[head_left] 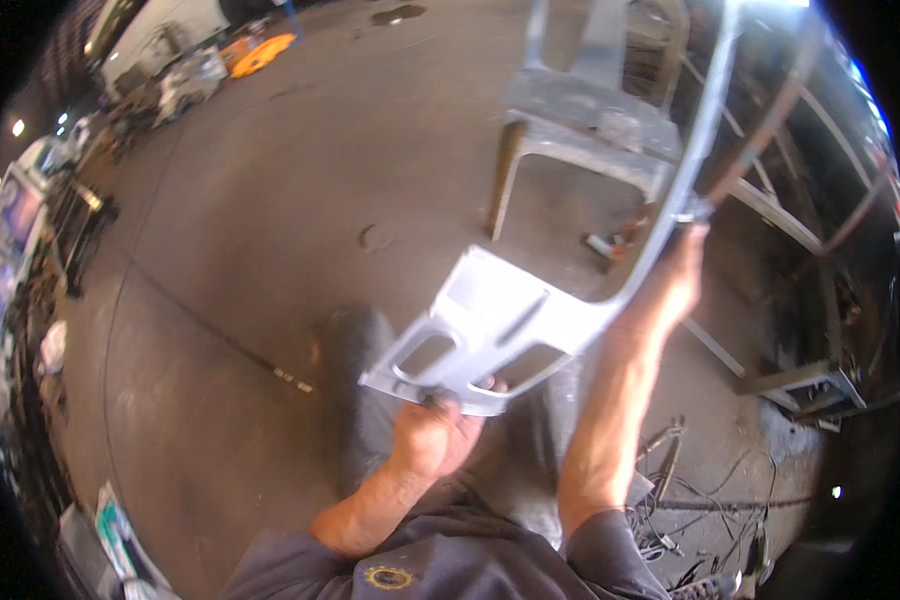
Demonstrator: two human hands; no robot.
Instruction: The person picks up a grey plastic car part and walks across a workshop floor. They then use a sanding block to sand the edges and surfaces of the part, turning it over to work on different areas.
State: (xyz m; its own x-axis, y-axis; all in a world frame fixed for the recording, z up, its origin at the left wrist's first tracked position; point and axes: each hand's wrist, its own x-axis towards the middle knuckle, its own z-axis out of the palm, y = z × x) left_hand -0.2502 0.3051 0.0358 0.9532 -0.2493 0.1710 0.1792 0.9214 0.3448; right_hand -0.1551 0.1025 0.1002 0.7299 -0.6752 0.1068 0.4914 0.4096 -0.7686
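Observation:
I hold a pale silver sheet-metal body panel [490, 300] in front of me, over my legs. It has two rounded cut-outs, and a long narrow rail curves from its right side up past the top of the view. My left hand [433, 435] is closed on the panel's near edge, thumb on top and a fingertip showing through a cut-out. Further out, my right hand [678, 270] grips the rail from its right side; its fingers are partly hidden. A brownish bar [765, 130] runs beside the rail and meets it close to that hand.
A worn grey plastic chair [590, 115] stands ahead, close to the rail. Metal framework [785, 215] fills the right side. Cables and tools [670, 500] lie on the floor at lower right. An orange object [262, 55] and clutter line the far left.

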